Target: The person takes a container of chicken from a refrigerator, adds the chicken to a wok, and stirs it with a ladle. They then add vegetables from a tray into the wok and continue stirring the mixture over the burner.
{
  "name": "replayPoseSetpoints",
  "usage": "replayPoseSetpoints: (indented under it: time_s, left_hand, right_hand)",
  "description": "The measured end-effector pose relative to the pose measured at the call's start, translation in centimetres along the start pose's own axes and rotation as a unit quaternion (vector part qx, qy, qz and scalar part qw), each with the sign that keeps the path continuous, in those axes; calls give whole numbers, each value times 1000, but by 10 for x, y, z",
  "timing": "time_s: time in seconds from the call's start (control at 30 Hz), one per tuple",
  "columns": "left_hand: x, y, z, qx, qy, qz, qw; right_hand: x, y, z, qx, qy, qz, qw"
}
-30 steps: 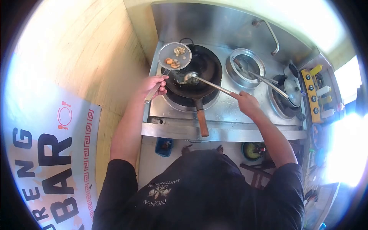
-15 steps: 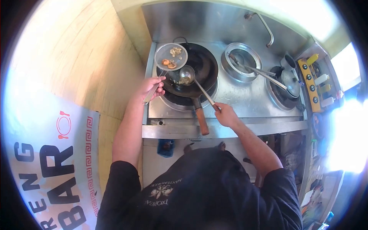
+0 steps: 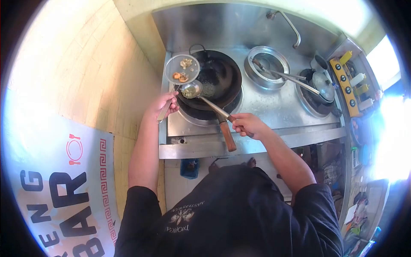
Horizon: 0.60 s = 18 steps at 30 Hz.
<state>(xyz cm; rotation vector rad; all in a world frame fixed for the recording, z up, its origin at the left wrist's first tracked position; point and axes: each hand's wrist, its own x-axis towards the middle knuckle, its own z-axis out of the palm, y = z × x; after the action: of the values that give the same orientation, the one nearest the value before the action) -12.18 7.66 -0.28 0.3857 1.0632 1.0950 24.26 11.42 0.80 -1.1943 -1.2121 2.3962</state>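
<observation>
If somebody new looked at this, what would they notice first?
Probably the big black wok near the top middle. At its left edge, the left hand holds a strainer with bits of food, and the right hand holds a ladle. Next, perhaps, the lettered banner at lower left.

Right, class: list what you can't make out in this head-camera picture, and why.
All in the head view:
Food in the ladle: too small to identify.
Any flame under the wok: hidden by the wok's body.
Whatever lies beneath the pot lid: covered by it.
Banner: lettering cut off at the edge.
</observation>
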Motion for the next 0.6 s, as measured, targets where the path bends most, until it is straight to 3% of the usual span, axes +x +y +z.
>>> replayPoseSetpoints:
  time_s: [0.07,0.2,0.47,0.6]
  left_hand:
    - [2,-2,-7,-5,-36,7,999]
    - [7,-8,-14,-8,-6,9,1000]
    - [16,-24,-12,-19,-20,-20,999]
    - [27,-34,-4,-20,-22,-36,999]
  right_hand:
    - [-6,2,-10,-19,44,-6,999]
    - [-29,-10,-36,-74,55,-6,996]
    - [-93,-68,-50,-141,174,-42,974]
    - [-92,-95,-47,-175,162,-68,969]
